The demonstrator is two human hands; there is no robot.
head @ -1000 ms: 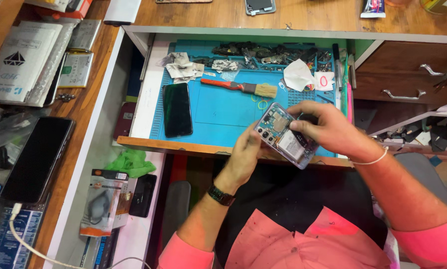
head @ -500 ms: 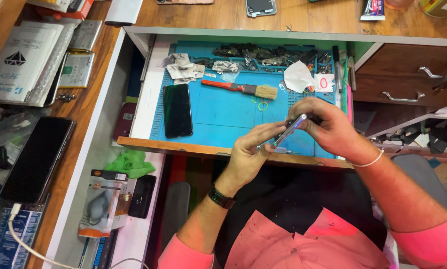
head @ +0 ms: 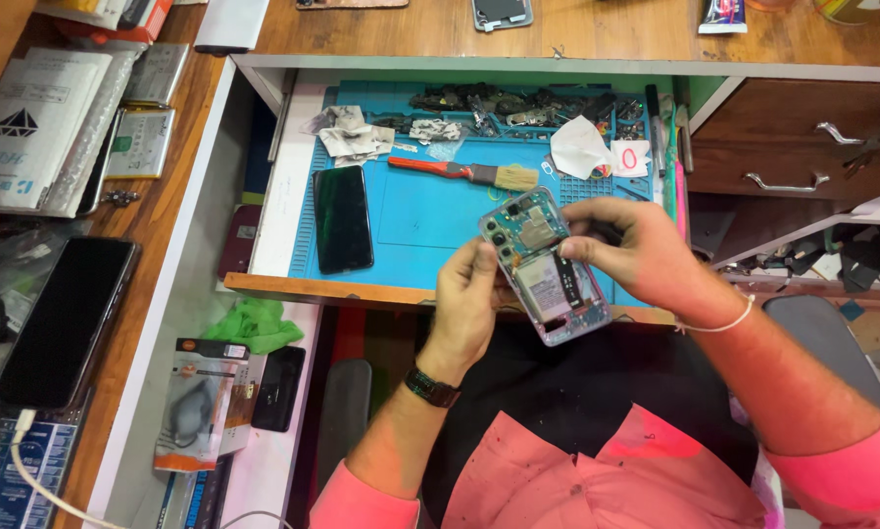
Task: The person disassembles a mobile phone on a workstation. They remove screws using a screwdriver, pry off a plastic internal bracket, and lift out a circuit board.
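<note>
Blue mat [head: 430, 211] lies under the opened phone [head: 545, 266] that both your hands, left [head: 467, 299] and right [head: 628, 247], grip above the drawer's front edge, so a slipped finger could likely tear its exposed ribbon cable.

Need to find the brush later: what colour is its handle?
Orange-red handle on the brush, with pale bristles, lying on the blue mat; the head view shows it.

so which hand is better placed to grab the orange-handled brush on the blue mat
Right, probably. The right hand holds the opened phone at its upper edge, just below the orange-handled brush; the left hand grips the phone's lower left side, farther away.
</note>
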